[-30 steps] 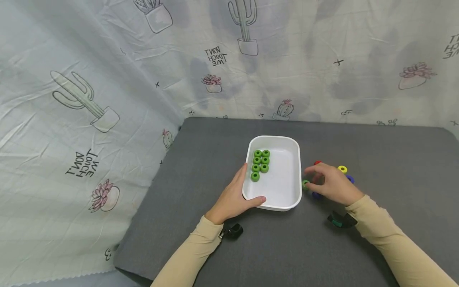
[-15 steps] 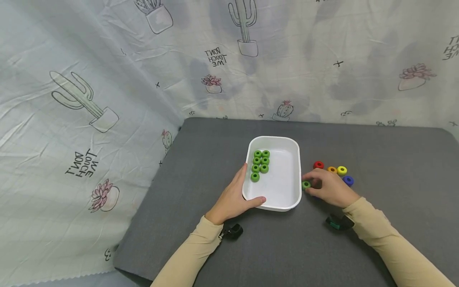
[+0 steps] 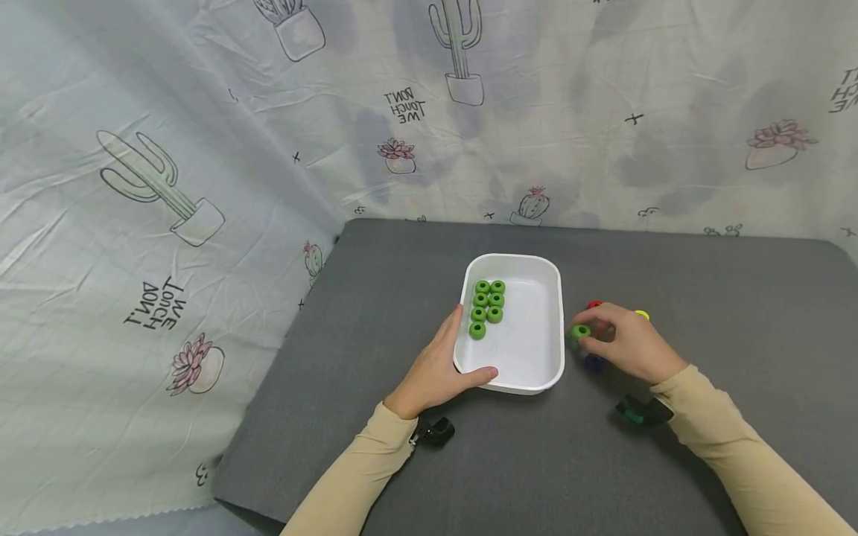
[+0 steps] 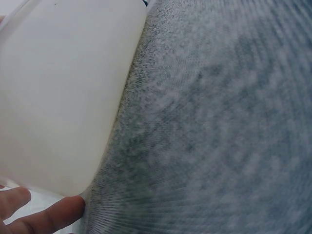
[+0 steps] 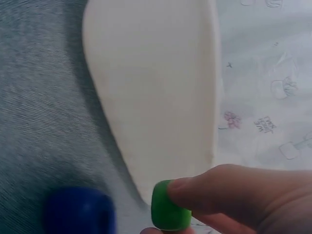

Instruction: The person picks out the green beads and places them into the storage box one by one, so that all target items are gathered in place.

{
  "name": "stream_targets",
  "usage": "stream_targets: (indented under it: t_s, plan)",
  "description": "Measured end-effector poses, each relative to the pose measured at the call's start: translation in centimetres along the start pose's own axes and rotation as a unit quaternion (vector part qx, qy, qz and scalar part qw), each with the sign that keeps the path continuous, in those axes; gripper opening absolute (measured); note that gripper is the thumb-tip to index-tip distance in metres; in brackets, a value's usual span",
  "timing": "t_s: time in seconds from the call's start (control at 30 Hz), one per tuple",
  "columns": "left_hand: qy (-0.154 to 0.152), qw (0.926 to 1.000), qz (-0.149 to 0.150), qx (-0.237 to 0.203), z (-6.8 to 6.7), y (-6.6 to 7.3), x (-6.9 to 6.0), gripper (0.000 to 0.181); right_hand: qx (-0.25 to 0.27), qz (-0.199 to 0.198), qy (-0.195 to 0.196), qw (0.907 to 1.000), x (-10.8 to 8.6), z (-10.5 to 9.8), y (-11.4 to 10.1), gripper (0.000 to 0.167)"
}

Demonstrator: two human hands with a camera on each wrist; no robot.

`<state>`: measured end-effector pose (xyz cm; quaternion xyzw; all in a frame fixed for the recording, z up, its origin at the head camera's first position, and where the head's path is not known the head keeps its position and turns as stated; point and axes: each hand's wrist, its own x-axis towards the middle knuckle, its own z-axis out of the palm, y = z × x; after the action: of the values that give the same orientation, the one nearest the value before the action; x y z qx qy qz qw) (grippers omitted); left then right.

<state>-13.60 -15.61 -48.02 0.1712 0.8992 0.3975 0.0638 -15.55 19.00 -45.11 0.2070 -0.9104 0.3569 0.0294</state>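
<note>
A white plastic tray [image 3: 529,335] stands on the table, with several chunky green beads [image 3: 494,315] lined up in two columns along its left side. My left hand [image 3: 432,372] grips the tray's near left corner, thumb over the near rim and fingers along the left wall; fingertips [image 4: 53,214] show against that wall in the left wrist view. Just right of the tray, my right hand [image 3: 623,342] pinches one green bead [image 3: 581,332] between thumb and fingers, lifted above the table. The right wrist view shows this green bead [image 5: 168,207] in front of the tray's wall.
Beneath and behind the right hand lie a dark blue bead [image 3: 593,363], a red bead [image 3: 593,304] and a yellow bead [image 3: 643,314], all partly hidden. The grey table [image 3: 402,268] meets a cactus-print curtain [image 3: 576,112] at the back and left.
The right hand has closed on the green bead beside the tray and raised it slightly off the table. It again covers the orange bead and the blue bead on the right. The left hand and tray stay put.
</note>
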Motion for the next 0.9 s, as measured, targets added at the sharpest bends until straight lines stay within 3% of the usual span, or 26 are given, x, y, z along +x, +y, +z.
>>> stream_targets:
  t_s: [0.37,0.9]
  plan:
    - [-0.001,1.0,0.0,0.0,0.0,0.1,0.0,0.12,-0.02,-0.008,0.053,0.9984,0.4,-1.5,-1.1,0.024]
    - [0.001,1.0,0.002,0.003,0.0,0.0,0.0,0.118,0.031,0.009,0.047,0.9984,2.4,-1.8,-4.9,0.024]
